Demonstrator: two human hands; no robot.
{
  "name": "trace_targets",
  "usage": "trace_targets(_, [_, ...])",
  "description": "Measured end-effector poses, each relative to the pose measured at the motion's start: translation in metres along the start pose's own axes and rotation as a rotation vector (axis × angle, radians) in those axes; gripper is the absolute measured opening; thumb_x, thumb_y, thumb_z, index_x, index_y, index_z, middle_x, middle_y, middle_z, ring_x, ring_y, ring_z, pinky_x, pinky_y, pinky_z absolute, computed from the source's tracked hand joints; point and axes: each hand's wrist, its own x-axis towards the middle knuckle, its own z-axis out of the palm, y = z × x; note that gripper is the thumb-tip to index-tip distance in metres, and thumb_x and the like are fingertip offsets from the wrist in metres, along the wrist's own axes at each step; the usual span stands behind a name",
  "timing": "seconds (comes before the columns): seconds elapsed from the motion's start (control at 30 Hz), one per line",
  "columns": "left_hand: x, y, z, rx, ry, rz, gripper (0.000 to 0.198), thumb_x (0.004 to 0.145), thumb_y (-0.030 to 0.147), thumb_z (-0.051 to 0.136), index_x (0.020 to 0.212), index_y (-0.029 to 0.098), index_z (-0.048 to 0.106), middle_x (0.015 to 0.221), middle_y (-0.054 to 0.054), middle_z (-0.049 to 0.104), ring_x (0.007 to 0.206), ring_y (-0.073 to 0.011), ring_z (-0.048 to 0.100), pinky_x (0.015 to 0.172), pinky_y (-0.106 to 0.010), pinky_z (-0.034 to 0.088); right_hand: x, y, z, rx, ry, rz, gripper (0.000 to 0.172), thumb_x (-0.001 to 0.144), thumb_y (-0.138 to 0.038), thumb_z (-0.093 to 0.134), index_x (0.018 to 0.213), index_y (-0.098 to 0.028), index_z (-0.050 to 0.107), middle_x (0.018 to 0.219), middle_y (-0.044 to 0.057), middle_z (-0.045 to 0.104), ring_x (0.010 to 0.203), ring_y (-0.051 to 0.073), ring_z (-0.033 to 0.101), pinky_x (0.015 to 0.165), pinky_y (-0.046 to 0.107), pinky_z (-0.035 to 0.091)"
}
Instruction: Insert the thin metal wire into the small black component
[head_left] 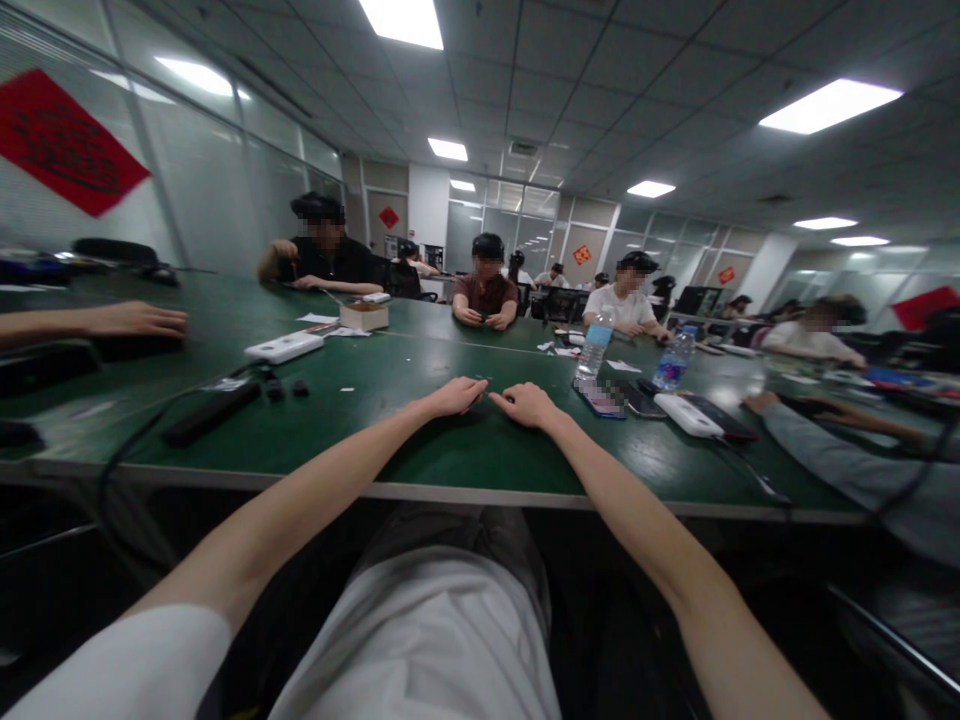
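The left hand (452, 397) and the right hand (526, 405) rest open on the green worktop (360, 420), and they hold nothing. A phone (599, 398) with a blurred screen and a black phone (641, 399) lie near the right hand, just beside a white power bank (688, 415). A clear water bottle (595, 345) stands just behind them.

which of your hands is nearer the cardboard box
The left hand is nearer, lying to the right of the cardboard box in view. The right hand lies farther right, past the left hand.
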Motion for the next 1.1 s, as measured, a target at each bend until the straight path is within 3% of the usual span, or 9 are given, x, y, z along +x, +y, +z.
trace_targets(0.53, [0.0015,-0.0002,-0.0005,0.037,-0.003,-0.004,0.055,0.093,0.057,0.026,0.064,0.019,0.053,0.041,0.002,0.048,0.044,-0.0157,0.049,0.052,-0.026,0.035,0.0028,0.0055,0.0052,0.013,0.043,-0.049,0.081,0.089,-0.076,0.011,0.092,-0.025,0.073,0.098,0.007,0.072,0.093,0.024,0.064,0.073,0.028,0.043])
trace_targets(1.1, [0.0024,-0.0017,0.0010,0.024,-0.005,0.003,0.056,0.092,0.059,0.026,0.067,0.019,0.056,0.042,0.002,0.049,0.043,-0.0158,0.048,0.051,-0.026,0.035,0.0069,0.0088,0.0035,0.067,-0.036,-0.005,0.074,0.089,-0.075,0.020,0.098,-0.025,0.073,0.106,0.008,0.071,0.096,0.024,0.064,0.077,0.027,0.045])
